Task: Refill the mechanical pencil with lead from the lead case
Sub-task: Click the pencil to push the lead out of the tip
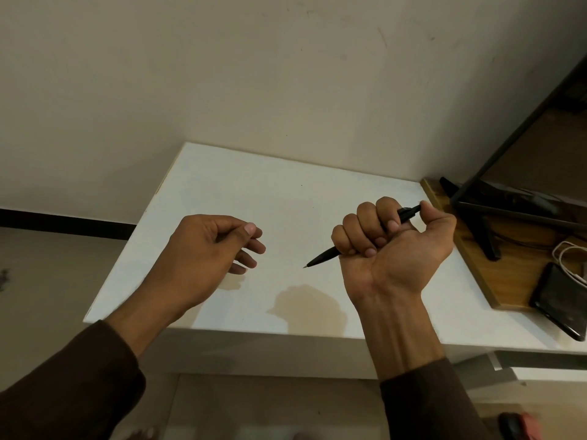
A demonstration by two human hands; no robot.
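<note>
A black mechanical pencil (322, 258) is clenched in my right hand (394, 246), fist-style, with my thumb on its top end. Its metal tip points left and down, a little above the white table (241, 192). My left hand (212, 249) hovers over the table to the left of the tip, fingers loosely curled, thumb resting near the index finger. I cannot make out anything between those fingers. No lead case is in view.
A wooden board (482, 274) lies at the table's right side, carrying a black stand (482, 227), a dark phone (562, 300) and a white cable (568, 252). A wall rises right behind the table. Floor shows on the left.
</note>
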